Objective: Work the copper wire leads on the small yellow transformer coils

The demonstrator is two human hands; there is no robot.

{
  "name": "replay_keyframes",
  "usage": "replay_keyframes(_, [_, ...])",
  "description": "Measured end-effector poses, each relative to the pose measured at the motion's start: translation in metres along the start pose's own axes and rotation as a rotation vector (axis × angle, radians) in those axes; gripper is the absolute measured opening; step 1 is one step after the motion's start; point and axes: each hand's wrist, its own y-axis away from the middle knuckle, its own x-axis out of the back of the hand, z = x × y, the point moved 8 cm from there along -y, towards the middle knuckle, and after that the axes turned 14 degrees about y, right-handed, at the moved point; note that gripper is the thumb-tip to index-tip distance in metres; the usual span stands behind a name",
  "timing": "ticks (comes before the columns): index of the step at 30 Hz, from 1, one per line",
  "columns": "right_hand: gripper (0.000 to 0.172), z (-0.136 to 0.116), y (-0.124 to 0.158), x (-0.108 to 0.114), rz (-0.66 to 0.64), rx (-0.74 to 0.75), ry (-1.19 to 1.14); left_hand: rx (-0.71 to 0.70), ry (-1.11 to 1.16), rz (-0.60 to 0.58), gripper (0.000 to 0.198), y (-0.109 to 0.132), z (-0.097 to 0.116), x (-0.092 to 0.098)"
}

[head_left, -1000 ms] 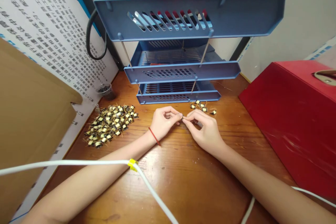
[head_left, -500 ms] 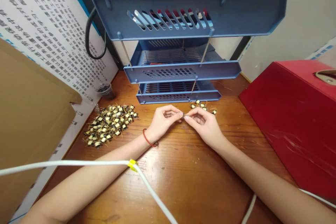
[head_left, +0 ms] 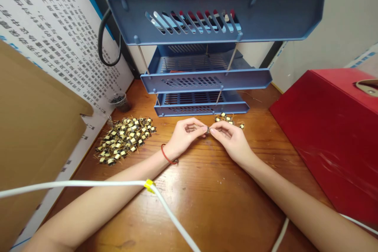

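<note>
two hands working: left hand (head_left: 184, 136) and right hand (head_left: 232, 141) pinch narrow on one small wound coil (head_left: 208, 130), fingertips meeting; big pile of taped coils (head_left: 124, 139) lies left, small cluster of coils (head_left: 227, 120) just ahead.

1. The left hand (head_left: 184, 136) is just in front of the blue rack (head_left: 201, 109). It is curled up, with its fingers bent in.
2. The right hand (head_left: 232, 140) is also just in front of the blue rack, and it is curled up too.
3. The fingertips (head_left: 203, 129) of the two hands pinch and nearly touch.
4. The left arm (head_left: 97, 206) is bare and slants up from the bottom left.
5. The right arm (head_left: 295, 204) is bare and slants up from the bottom right.
6. The two arms make a V shape, with the hands at the tip.
</note>
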Motion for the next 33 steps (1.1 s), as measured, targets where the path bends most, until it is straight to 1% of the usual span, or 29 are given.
replay_keyframes(10, [0.020, 0.0037, 0.0003, 0.0003, 0.008, -0.042, 0.022, -0.003, 0.005, -0.011, 0.017, -0.0004, -0.0003, -0.0007])
replay_keyframes(16, [0.023, 0.0027, 0.0006, 0.0011, 0.010, -0.045, 0.044, 0.029, -0.001, -0.029, 0.018, -0.0010, 0.0000, -0.0017])
replay_keyframes(20, [0.020, 0.0020, 0.0005, 0.0019, 0.015, -0.034, 0.069, 0.056, -0.009, -0.059, 0.020, -0.0019, -0.0011, -0.0025])
replay_keyframes(25, [0.014, 0.0009, 0.0018, 0.0010, 0.008, -0.001, 0.141, 0.082, -0.087, -0.082, 0.018, -0.0021, -0.0031, -0.0037])
replay_keyframes(29, [0.012, -0.0025, 0.0036, 0.0001, 0.006, 0.017, 0.254, 0.073, -0.177, -0.058, 0.017, -0.0008, -0.0040, -0.0025])
replay_keyframes(33, [0.013, -0.0043, 0.0039, 0.0005, 0.013, 0.019, 0.277, 0.049, -0.253, -0.041, 0.019, 0.0001, -0.0034, -0.0016])
